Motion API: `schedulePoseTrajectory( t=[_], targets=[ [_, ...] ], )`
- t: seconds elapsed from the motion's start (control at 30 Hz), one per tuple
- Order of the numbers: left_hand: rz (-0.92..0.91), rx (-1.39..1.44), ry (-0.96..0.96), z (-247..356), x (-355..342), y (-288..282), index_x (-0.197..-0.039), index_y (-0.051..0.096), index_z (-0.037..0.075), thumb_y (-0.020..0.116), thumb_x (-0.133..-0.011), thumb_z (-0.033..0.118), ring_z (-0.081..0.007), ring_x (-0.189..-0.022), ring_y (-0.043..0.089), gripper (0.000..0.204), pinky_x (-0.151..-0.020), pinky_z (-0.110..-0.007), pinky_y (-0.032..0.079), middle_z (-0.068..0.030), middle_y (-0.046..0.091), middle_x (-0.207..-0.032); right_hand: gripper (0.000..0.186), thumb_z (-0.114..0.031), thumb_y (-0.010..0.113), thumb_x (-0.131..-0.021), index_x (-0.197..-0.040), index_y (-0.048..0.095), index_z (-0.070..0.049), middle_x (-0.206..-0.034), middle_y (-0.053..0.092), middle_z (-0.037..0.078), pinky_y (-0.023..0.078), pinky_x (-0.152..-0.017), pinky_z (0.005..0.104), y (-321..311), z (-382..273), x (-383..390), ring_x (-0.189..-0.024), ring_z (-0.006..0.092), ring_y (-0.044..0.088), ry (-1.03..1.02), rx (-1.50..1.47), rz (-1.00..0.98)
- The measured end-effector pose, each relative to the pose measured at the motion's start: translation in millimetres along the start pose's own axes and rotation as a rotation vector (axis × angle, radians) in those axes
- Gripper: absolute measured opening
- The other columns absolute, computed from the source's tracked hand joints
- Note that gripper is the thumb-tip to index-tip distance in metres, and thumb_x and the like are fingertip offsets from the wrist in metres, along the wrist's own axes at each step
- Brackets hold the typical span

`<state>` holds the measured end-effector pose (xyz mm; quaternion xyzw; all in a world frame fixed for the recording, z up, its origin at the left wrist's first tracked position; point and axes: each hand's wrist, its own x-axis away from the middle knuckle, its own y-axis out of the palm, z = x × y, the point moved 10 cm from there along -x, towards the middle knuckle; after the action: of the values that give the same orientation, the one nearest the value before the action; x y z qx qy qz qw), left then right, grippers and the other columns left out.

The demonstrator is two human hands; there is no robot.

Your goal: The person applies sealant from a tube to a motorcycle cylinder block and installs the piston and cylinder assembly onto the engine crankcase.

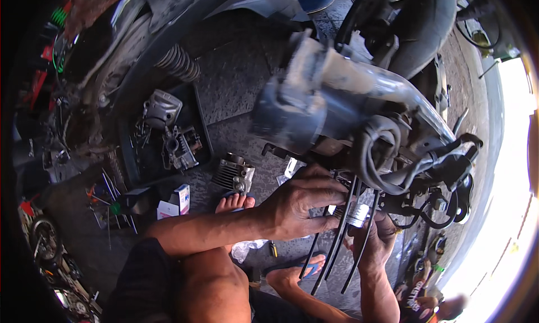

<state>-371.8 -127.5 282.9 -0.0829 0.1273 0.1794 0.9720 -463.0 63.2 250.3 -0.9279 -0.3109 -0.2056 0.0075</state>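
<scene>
A shiny silver piston (357, 215) sits among several long dark studs (336, 250) that stick out of the engine toward me. My left hand (297, 202) reaches in from the left, fingers curled round the studs and against the piston's left side. From the right, my right hand (377, 241) has its fingers closed at the piston's right side. What the fingertips grip behind the studs is partly hidden. Above both hands are the engine's dark cover and a looped black hose (368, 154).
A finned cylinder block (233, 174) lies on the floor left of the engine. Beyond it, a black tray (206, 129) holds metal engine parts (163, 107). A small cardboard box (181, 199), a coil spring (178, 63) and a screwdriver (273, 249) lie around. My feet are below the studs.
</scene>
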Motion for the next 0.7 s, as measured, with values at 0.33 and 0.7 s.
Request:
schedulePoseTrajectory(
  t=[0.33, 0.7],
  targets=[
    [0.087, 0.115, 0.045, -5.0, 3.6, 2.6, -0.101, 0.073, 0.008, 0.083, -0.076, 0.021, -0.0226, -0.105, 0.055, 0.030, -0.097, -0.038, 0.045, -0.0018, 0.069, -0.107, 0.021, -0.019, 0.068, -0.097, -0.109, 0.065, -0.002, -0.098, 0.072, 0.013, 0.059, -0.065, 0.0326, 12.0, -19.3, 1.1, -0.079, 0.0200, 0.070, -0.061, -0.054, 0.040],
    [0.138, 0.184, 0.091, -6.0, 6.0, -0.4, -0.099, 0.072, 0.006, 0.083, -0.074, 0.019, -0.0247, -0.102, 0.057, 0.030, -0.095, -0.040, 0.045, -0.0044, 0.066, -0.107, 0.022, -0.019, 0.068, -0.097, -0.110, 0.063, -0.002, -0.107, 0.069, 0.014, 0.059, -0.075, 0.0338, 19.8, -19.0, 7.7, -0.091, 0.0219, 0.069, -0.068, -0.041, 0.024]
  ],
)
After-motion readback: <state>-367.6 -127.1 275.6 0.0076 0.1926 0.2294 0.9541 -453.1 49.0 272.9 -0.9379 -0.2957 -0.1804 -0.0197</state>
